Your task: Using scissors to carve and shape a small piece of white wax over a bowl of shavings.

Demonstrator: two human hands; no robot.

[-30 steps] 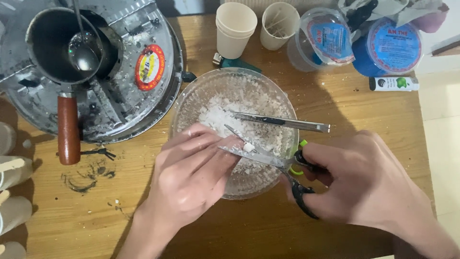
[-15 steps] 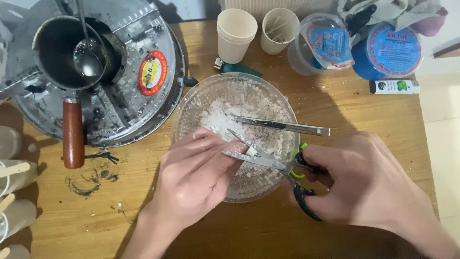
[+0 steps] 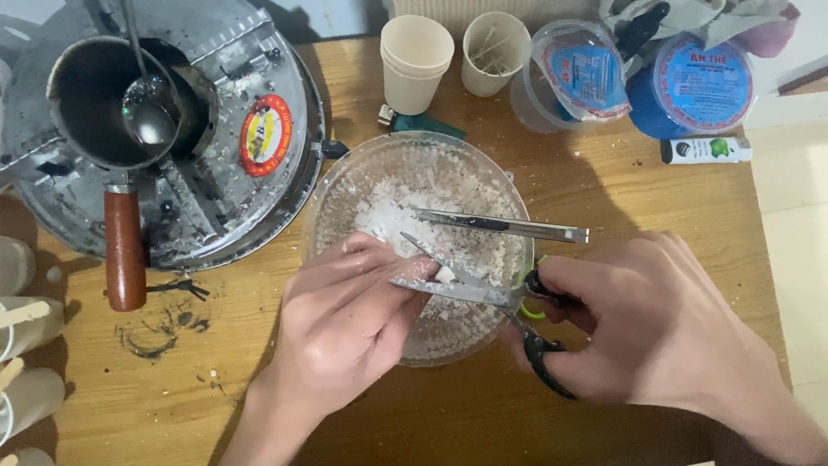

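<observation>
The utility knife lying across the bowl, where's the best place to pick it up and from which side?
Take the utility knife by its right end, which juts past the rim of the clear bowl over bare table. Come from above and the right: its left end lies over the white flakes, and the scissors and both hands crowd the near side.

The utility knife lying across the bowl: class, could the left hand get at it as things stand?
Probably yes. The utility knife lies bare across the bowl's rim, just beyond the left hand. But that hand is pinching a small white piece between the scissors' blades, so it must let go first.
</observation>
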